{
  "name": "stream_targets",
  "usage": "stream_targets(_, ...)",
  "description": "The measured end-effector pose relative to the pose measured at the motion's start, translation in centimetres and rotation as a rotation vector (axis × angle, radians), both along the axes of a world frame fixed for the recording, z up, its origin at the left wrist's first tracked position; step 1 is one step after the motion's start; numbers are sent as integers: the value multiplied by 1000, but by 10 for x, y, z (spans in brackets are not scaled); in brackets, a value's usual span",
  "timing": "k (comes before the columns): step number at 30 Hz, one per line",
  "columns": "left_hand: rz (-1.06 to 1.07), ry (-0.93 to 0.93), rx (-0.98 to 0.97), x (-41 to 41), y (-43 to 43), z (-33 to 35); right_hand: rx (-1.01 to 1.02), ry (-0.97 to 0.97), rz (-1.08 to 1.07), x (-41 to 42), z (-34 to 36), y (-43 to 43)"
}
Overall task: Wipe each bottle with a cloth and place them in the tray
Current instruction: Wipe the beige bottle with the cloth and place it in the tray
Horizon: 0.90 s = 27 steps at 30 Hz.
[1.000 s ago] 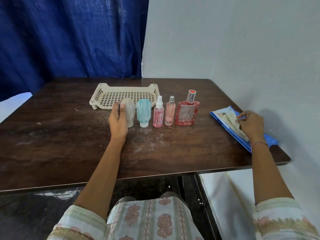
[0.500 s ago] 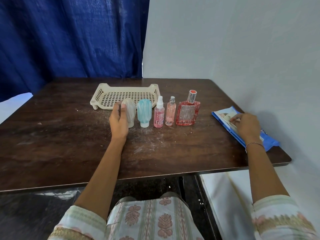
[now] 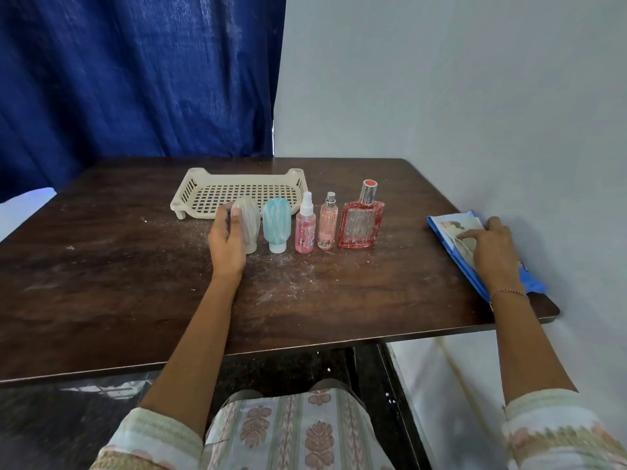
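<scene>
Seen from the head camera, the left hand (image 3: 226,242) curls round a grey squeeze bottle (image 3: 250,222), upright at the left end of a row on the table (image 3: 101,266) (its top is dusted with white powder). Next in the row stand a teal squeeze bottle (image 3: 276,220), a pink spray bottle (image 3: 305,230), a small pink atomiser (image 3: 327,227) and a red perfume bottle (image 3: 361,227), all just in front of the cream tray (image 3: 190,193). The right hand (image 3: 493,249) lies with straight fingers on a blue packet (image 3: 449,230) at the table's right edge.

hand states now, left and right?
Left hand: gripping the upright beige plastic squeeze bottle.
Right hand: open, fingers resting on the flat blue plastic wipe packet.
</scene>
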<state>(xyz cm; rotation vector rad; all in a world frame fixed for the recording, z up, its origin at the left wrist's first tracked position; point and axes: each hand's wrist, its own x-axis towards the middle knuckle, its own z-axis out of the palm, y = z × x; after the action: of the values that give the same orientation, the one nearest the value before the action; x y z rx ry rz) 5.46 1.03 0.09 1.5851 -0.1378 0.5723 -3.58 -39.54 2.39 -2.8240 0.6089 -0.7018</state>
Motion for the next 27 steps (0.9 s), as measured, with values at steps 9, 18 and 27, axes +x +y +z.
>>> stream_targets(9,-1,5,-4,-1,-1,1,-266,-306,38,0,21,14)
stream_targets(18,-6,1,-25,-1,-1,0,-71,-646,224,13,44,57)
stream_targets(27,-18,3,-34,-2,0,1,153,-893,366,-5,67,133)
